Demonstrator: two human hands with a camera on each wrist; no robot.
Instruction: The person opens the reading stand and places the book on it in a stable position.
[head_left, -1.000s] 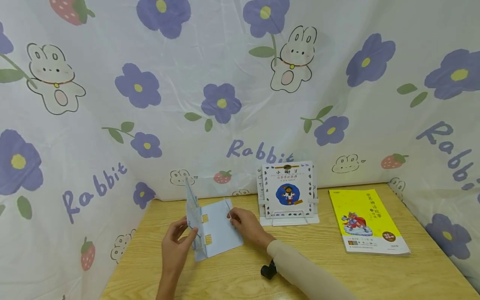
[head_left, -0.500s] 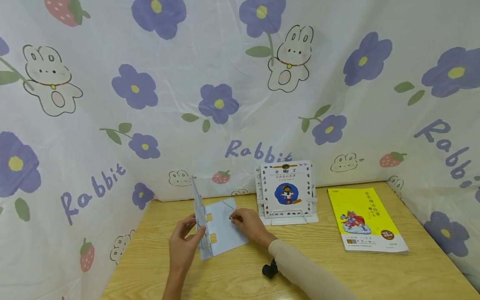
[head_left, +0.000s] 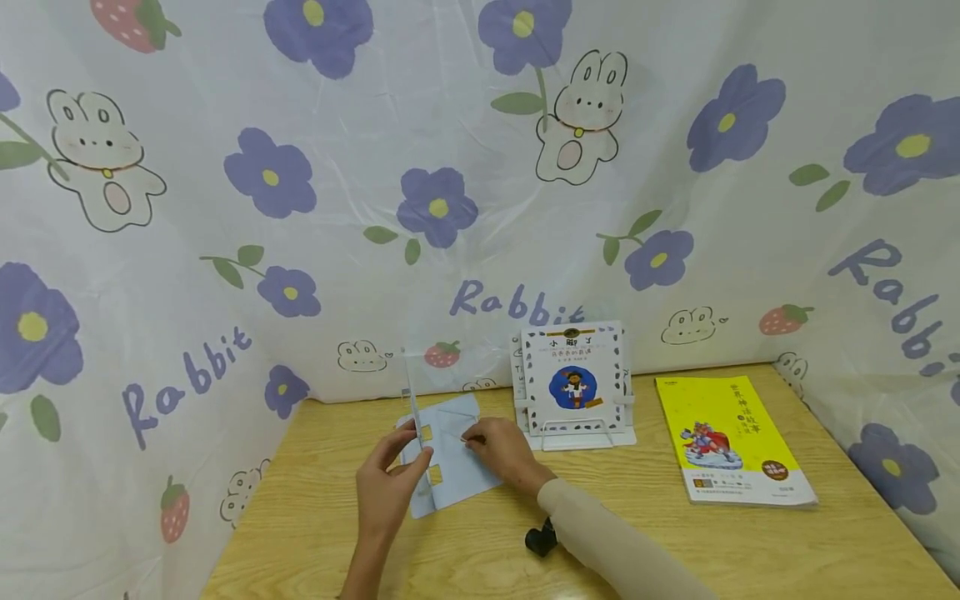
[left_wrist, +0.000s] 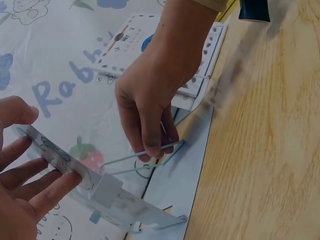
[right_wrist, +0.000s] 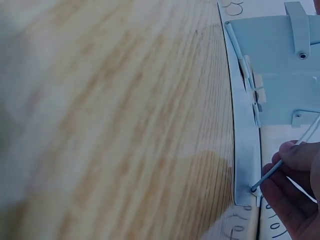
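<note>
A pale blue metal book stand [head_left: 468,471] is unfolded on the table, its base flat and its back panel [left_wrist: 65,162] raised, seen nearly edge-on in the head view. My left hand [head_left: 390,479] holds that panel between thumb and fingers. With thumb and fingertips, my right hand [head_left: 500,450] pinches a thin wire support [right_wrist: 272,171] above the base. One end of the wire meets the base in the right wrist view. Part of the wire is hidden behind my right fingers in the left wrist view.
A white picture book [head_left: 575,387] leans on another stand at the back. To the right lies a yellow book [head_left: 738,437] on the wooden table [head_left: 600,508]. A small black object [head_left: 538,540] is beside my right forearm. A patterned curtain [head_left: 345,208] hangs behind.
My left hand has moved right, and the raised panel has shifted right with it and turned more edge-on. My right hand has stayed almost in place, still pinching the wire.
</note>
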